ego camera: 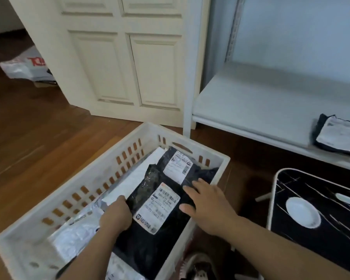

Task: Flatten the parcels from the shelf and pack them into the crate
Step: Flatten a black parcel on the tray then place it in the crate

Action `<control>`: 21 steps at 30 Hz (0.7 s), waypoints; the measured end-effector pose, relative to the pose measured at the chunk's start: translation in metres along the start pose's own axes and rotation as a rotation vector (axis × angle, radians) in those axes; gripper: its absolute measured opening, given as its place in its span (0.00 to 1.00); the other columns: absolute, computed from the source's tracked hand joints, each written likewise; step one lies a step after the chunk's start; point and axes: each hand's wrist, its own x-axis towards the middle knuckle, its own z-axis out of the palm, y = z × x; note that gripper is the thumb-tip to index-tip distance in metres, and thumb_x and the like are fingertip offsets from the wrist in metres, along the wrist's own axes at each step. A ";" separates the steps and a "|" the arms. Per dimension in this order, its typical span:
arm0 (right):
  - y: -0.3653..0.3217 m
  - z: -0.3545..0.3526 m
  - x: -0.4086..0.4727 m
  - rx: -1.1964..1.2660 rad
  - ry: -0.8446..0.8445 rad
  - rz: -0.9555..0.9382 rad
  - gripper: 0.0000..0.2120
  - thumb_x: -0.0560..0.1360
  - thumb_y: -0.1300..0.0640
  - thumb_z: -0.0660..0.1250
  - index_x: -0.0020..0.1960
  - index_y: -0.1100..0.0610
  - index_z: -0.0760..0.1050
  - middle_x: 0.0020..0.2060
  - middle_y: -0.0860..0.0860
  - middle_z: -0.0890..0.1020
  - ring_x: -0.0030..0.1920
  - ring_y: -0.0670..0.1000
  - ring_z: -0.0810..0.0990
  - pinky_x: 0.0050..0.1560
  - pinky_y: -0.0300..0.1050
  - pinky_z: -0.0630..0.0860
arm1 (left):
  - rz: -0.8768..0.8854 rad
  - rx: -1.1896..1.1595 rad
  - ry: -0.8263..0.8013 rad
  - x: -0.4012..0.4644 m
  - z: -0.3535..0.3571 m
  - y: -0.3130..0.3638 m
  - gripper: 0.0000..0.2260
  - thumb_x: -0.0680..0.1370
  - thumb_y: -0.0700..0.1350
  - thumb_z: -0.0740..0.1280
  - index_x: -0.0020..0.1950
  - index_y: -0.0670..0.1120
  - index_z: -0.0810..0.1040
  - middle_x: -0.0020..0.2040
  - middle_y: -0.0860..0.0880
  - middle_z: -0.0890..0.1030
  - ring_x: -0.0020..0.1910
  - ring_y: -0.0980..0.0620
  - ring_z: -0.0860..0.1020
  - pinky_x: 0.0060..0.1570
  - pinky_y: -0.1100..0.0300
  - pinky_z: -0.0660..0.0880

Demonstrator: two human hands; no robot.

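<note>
The black parcel (150, 215) lies flat inside the white crate (113, 156), its long axis running along the crate's length toward the far wall. The left hand (116, 214) grips its left edge; the right hand (205, 201) presses it with straight fingers. Another black parcel (337, 135) sits on the shelf (251, 102) beyond the crate.

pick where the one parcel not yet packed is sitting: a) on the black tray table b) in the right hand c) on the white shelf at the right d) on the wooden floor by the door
c: one black parcel with a white label lies on the white shelf at the right, apart from both hands, which are at the parcels in the crate.
</note>
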 end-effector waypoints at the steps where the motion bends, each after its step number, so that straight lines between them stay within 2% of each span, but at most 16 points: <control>1: 0.001 0.004 0.004 -0.083 -0.030 -0.014 0.29 0.82 0.39 0.46 0.79 0.50 0.50 0.78 0.53 0.49 0.78 0.54 0.41 0.76 0.58 0.40 | -0.007 0.044 0.082 -0.003 0.011 0.002 0.13 0.77 0.38 0.57 0.62 0.41 0.66 0.52 0.42 0.73 0.54 0.43 0.74 0.53 0.52 0.75; 2: 0.002 0.005 0.008 -0.152 -0.054 -0.024 0.29 0.81 0.38 0.44 0.79 0.49 0.50 0.78 0.54 0.48 0.77 0.55 0.38 0.75 0.61 0.36 | 0.010 0.095 0.157 -0.005 0.018 0.006 0.21 0.77 0.41 0.58 0.69 0.41 0.61 0.64 0.38 0.67 0.66 0.40 0.68 0.64 0.48 0.69; 3: 0.004 0.009 0.013 -0.189 -0.084 -0.021 0.29 0.81 0.37 0.43 0.79 0.48 0.49 0.78 0.54 0.47 0.77 0.56 0.37 0.73 0.62 0.33 | 0.073 0.106 0.192 -0.008 0.026 0.013 0.28 0.77 0.45 0.57 0.76 0.44 0.52 0.74 0.38 0.55 0.74 0.37 0.56 0.72 0.45 0.58; 4: 0.005 0.012 0.017 -0.193 -0.107 -0.011 0.30 0.80 0.36 0.43 0.79 0.46 0.47 0.79 0.54 0.46 0.77 0.56 0.36 0.72 0.63 0.31 | 0.186 0.101 0.209 -0.010 0.031 0.020 0.32 0.77 0.52 0.53 0.78 0.50 0.42 0.78 0.41 0.42 0.77 0.38 0.43 0.74 0.42 0.47; 5: 0.005 0.015 0.021 -0.184 -0.127 0.001 0.31 0.80 0.35 0.43 0.79 0.45 0.45 0.79 0.54 0.45 0.77 0.57 0.35 0.72 0.63 0.30 | 0.319 0.119 0.222 -0.012 0.038 0.026 0.32 0.76 0.58 0.47 0.77 0.57 0.35 0.77 0.46 0.32 0.75 0.40 0.33 0.73 0.39 0.39; 7: 0.004 0.020 0.027 -0.212 -0.139 0.007 0.32 0.78 0.33 0.44 0.78 0.43 0.41 0.78 0.54 0.43 0.76 0.58 0.34 0.71 0.65 0.29 | 0.497 0.224 0.198 -0.012 0.051 0.036 0.29 0.73 0.69 0.38 0.71 0.65 0.29 0.72 0.53 0.23 0.71 0.43 0.24 0.67 0.32 0.29; 10: 0.001 0.025 0.029 -0.266 -0.130 0.007 0.32 0.78 0.33 0.43 0.78 0.43 0.40 0.78 0.54 0.40 0.76 0.60 0.34 0.70 0.66 0.28 | 0.542 0.396 0.121 -0.010 0.073 0.037 0.33 0.71 0.76 0.37 0.70 0.67 0.27 0.70 0.54 0.20 0.69 0.44 0.22 0.60 0.26 0.28; 15: 0.000 0.027 0.029 -0.282 -0.088 0.019 0.32 0.79 0.34 0.44 0.79 0.45 0.42 0.78 0.54 0.41 0.76 0.61 0.35 0.69 0.67 0.27 | 0.490 0.472 0.019 -0.003 0.095 0.037 0.38 0.65 0.75 0.31 0.71 0.64 0.27 0.70 0.52 0.20 0.68 0.43 0.21 0.58 0.23 0.32; 21: 0.001 0.028 0.028 -0.260 -0.079 0.010 0.32 0.79 0.35 0.44 0.79 0.46 0.43 0.78 0.55 0.42 0.77 0.61 0.37 0.69 0.68 0.29 | 0.452 0.512 -0.089 0.004 0.099 0.043 0.40 0.59 0.75 0.27 0.69 0.64 0.24 0.69 0.52 0.19 0.68 0.42 0.21 0.56 0.22 0.30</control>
